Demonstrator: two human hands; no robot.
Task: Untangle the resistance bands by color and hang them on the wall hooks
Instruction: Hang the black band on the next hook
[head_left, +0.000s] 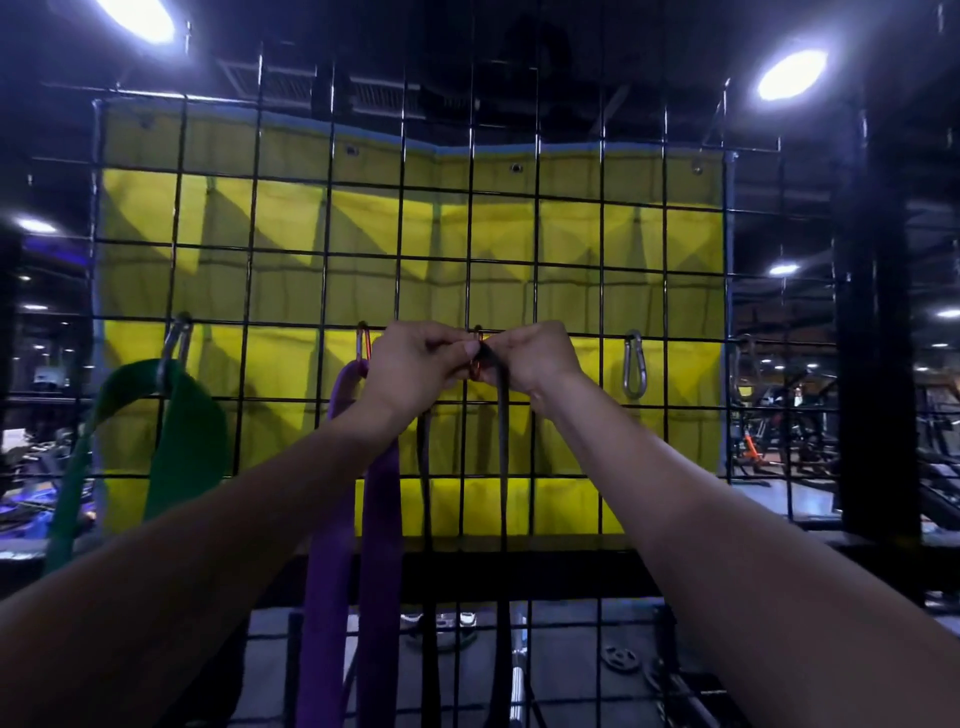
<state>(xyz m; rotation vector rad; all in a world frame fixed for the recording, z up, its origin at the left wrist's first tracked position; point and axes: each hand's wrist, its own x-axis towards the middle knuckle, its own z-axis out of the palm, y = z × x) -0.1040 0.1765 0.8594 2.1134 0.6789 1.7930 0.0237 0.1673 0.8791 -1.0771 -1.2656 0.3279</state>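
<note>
Both hands are up at the wire grid panel (291, 249), meeting at an orange carabiner (475, 366) clipped on a horizontal wire. The left hand (415, 366) has its fingers curled in a pinching grip at the carabiner, thumb tip showing against it. The right hand (530, 358) curls its grip round the top of the black resistance band (503, 447), right at the clip; whether the band is threaded through yet, I cannot tell. From that grip the black band drops straight down in two strands. Just left of the grip, the purple resistance band (382, 545) hangs from a red carabiner (362, 345). Far left, the green resistance band (187, 441) loops over a silver carabiner (174, 345). Right of the grip, another silver carabiner (634, 364) hangs bare. A yellow tarp (571, 228) sits behind the grid.
</note>
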